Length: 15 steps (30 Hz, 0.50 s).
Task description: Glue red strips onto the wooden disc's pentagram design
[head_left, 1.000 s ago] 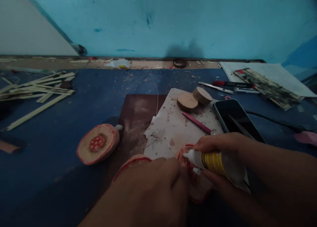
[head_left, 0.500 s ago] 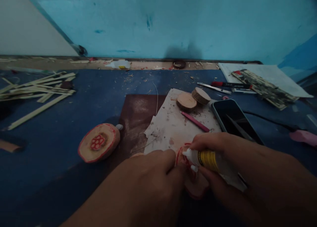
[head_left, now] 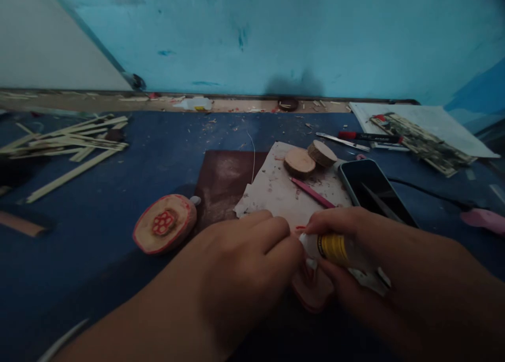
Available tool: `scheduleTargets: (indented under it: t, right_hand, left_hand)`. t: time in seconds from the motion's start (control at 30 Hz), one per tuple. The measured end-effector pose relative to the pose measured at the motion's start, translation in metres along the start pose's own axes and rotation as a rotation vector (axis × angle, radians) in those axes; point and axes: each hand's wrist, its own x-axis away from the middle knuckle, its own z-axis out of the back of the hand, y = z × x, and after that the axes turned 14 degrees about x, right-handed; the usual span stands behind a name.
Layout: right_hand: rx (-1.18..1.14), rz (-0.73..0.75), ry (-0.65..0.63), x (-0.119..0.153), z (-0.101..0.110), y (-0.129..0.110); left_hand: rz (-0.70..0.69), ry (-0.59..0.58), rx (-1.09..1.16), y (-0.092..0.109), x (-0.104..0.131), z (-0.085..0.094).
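Observation:
My right hand [head_left: 379, 262] grips a small glue bottle [head_left: 333, 249] with a yellow label, its white nozzle pointing left. Beside that nozzle my left hand [head_left: 252, 267] is closed, fingers curled; what they pinch, if anything, is hidden. Under both hands lies a wooden piece with red edging [head_left: 313, 293], partly covered, and a small white bit shows on it. To the left of my left hand rests a wood slice with a red rim [head_left: 164, 224] and a red ring pattern in its centre. A stained white paper [head_left: 268, 193] spreads beyond my hands.
Two plain wood slices [head_left: 300, 162] and a pink tool [head_left: 313, 192] lie on the paper. A phone [head_left: 374, 185] sits to the right, a marker [head_left: 371, 137] behind it. Thin wooden sticks [head_left: 79, 138] are heaped at left. A brown sheet [head_left: 219, 178] lies mid-table.
My left hand has shifted up and right, now covering more of the red-edged piece near the nozzle. The bottle stays in my right hand. The view has shifted slightly.

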Motion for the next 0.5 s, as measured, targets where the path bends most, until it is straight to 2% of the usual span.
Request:
scheduleTargets:
  t: [0.2, 0.5]
  right_hand:
    - [0.003, 0.000, 0.023, 0.0009, 0.0000, 0.0018]
    - [0.005, 0.000, -0.028, 0.0025, 0.0020, 0.0011]
  left_hand:
    - [-0.072, 0.004, -0.039, 0.0035, -0.0035, 0.0032]
    - [-0.184, 0.103, -0.119, -0.0009, -0.0079, -0.0013]
